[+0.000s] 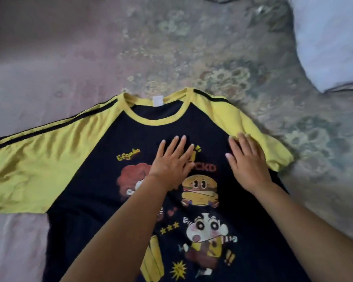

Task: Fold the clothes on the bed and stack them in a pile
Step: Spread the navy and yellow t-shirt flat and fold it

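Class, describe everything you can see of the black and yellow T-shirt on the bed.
The black T-shirt with yellow sleeves lies flat, front up, on the floral bedsheet. It has a yellow collar, black shoulder stripes and cartoon prints. The fabric looks thin and soft. It is not yet folded. Left hand and right hand press flat on its chest.

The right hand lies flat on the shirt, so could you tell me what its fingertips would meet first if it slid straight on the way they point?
Probably the yellow sleeve, whose seam the right hand's fingertips already touch.
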`<state>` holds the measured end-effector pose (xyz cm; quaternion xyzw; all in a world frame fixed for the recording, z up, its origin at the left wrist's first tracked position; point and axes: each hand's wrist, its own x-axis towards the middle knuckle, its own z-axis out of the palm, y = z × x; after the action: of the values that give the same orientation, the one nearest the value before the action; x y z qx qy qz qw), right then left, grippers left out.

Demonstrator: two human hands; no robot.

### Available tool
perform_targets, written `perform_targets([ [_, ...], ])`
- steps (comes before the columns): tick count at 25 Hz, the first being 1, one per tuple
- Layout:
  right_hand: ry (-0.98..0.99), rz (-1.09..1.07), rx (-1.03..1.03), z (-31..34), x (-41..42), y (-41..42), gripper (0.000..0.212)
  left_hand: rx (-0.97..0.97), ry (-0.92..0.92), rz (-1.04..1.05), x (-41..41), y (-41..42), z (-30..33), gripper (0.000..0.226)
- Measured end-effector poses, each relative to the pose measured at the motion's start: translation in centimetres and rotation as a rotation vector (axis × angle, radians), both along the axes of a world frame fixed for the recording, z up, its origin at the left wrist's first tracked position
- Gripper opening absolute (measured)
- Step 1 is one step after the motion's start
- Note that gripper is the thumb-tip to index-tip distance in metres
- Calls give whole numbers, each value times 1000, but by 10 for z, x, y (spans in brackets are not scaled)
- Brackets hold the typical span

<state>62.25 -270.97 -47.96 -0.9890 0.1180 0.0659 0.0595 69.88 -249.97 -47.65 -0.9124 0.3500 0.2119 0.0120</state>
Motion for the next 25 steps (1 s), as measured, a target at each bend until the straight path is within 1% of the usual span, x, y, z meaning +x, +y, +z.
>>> perform_targets([
  [1,-104,-88,-11,-3,2,-29,53,-22,-3,-33,2,-29,1,57],
  [3,-165,-336,11,-3,9,-86,43,-117,-31,-51,13,-81,9,54],
  [4,-99,-435,59,-6,11,-110,41,-175,-46,-63,19,-106,13,52],
  [5,12,-465,116,-10,10,-128,40,-222,-59,-86,25,-128,16,49],
  [6,140,-425,189,-13,7,-140,39,-239,-71,-122,30,-149,20,47],
  [7,204,-345,261,-13,3,-144,37,-220,-78,-165,35,-167,24,48],
  [8,188,-260,315,-13,-2,-142,32,-153,-78,-226,39,-181,27,51],
  [10,80,-167,383,-1,-11,-128,19,31,-103,-404,46,-204,34,60],
  [11,41,-184,383,8,-15,-119,12,85,-133,-495,46,-209,36,60],
  [12,10,-201,357,17,-18,-111,10,101,-187,-564,42,-207,36,56],
  [13,-67,-190,323,25,-25,-100,10,68,-274,-621,35,-199,34,51],
  [14,-205,-86,260,31,-35,-86,8,13,-364,-642,26,-182,31,50],
  [15,-315,91,228,36,-48,-70,5,-52,-382,-614,19,-162,27,53],
  [16,-437,314,173,29,-64,-56,6,-134,-367,-593,14,-140,20,53],
  [17,-479,476,174,20,-77,-47,9,-184,-322,-589,10,-117,13,51],
  [18,-489,573,204,12,-87,-41,10,-204,-279,-585,7,-98,8,48],
  [19,-498,561,252,6,-92,-39,11,-209,-267,-577,7,-84,7,42],
  [20,-529,473,266,5,-92,-41,14,-232,-273,-550,11,-79,9,34],
  [22,-458,109,293,5,-85,-47,32,-311,-301,-468,19,-81,11,27],
  [24,-242,-275,530,9,-67,-54,53,-371,-300,-461,25,-94,13,32],
  [25,-170,-414,644,10,-57,-57,56,-376,-288,-491,26,-100,14,36],
])
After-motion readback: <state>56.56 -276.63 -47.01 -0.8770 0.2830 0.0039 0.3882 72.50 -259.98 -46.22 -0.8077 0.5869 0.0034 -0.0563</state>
